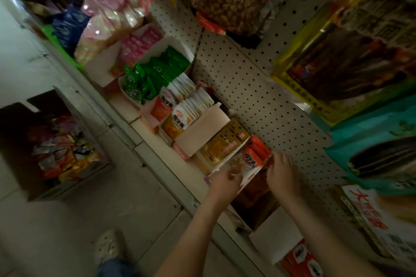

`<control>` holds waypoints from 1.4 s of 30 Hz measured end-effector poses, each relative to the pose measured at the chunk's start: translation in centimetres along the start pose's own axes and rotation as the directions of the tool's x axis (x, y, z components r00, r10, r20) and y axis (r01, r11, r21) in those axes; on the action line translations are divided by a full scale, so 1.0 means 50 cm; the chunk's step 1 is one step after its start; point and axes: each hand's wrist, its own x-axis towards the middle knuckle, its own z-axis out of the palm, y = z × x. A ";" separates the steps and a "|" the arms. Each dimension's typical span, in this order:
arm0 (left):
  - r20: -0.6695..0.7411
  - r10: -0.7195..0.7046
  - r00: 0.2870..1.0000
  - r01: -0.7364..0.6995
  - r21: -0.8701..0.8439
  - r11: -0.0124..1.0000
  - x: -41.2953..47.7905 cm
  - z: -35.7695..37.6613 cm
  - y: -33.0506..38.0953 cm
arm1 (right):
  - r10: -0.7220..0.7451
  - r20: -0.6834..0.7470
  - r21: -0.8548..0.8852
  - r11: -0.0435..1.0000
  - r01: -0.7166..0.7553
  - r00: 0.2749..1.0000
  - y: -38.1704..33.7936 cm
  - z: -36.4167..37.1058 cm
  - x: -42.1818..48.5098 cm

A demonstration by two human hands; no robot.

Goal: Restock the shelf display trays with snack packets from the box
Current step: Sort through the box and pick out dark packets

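Note:
On the white shelf stands a row of cardboard display trays. Both my hands are at the near tray, which holds red snack packets. My left hand grips the tray's front corner. My right hand reaches over the tray's right side, fingers curled on the packets inside. A brown cardboard box with several mixed snack packets sits on the floor at the left.
Further trays hold green packets, white-and-orange packets and an orange carton. Pegboard backs the shelf, with large hanging bags at the right. My shoe is on the floor below.

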 end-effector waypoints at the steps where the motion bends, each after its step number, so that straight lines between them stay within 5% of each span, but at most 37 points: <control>1: -0.027 0.014 1.000 -0.014 0.007 1.000 -0.009 -0.010 0.002 | -0.029 -0.020 0.046 0.999 0.030 0.999 -0.021 -0.003 -0.016; 10: -0.510 0.056 0.858 -0.133 -0.117 0.984 -0.083 -0.381 -0.033 | -0.489 -0.114 0.240 0.831 0.501 0.865 -0.491 0.030 -0.072; 15: -0.723 -0.103 0.683 0.008 -0.134 0.991 -0.124 -0.657 -0.111 | -0.654 0.106 0.287 0.741 0.607 0.749 -0.772 0.088 -0.075; 19: -0.732 -0.232 0.641 0.205 -0.128 0.970 -0.129 -0.815 -0.183 | -0.652 0.339 0.375 0.755 0.538 0.678 -0.942 0.164 -0.063; 25: -0.689 -0.324 0.648 0.302 -0.159 0.940 -0.036 -0.959 -0.374 | -0.550 0.597 0.365 0.835 0.412 0.585 -1.099 0.394 -0.002; 31: -0.680 -0.400 0.615 0.376 -0.193 0.906 0.151 -1.052 -0.605 | -0.499 0.781 0.187 0.761 0.621 0.376 -1.200 0.745 0.064; 34: -0.671 -0.440 0.596 0.357 -0.269 0.894 0.229 -1.042 -0.698 | -0.436 0.805 0.037 0.714 0.699 0.403 -1.215 0.902 0.100; 37: -0.602 -0.442 0.665 0.397 -0.216 0.892 0.292 -1.019 -0.756 | -0.360 0.830 -0.111 0.642 0.759 0.426 -1.190 1.010 0.117; 39: -0.518 -0.443 0.732 0.420 -0.168 0.892 0.319 -1.014 -0.774 | -0.431 0.781 -0.199 0.514 0.834 0.452 -1.174 1.044 0.114; 42: -0.408 -0.453 0.793 0.507 0.028 0.862 0.346 -1.020 -0.801 | -0.522 0.728 -0.199 0.458 0.866 0.444 -1.187 1.057 0.114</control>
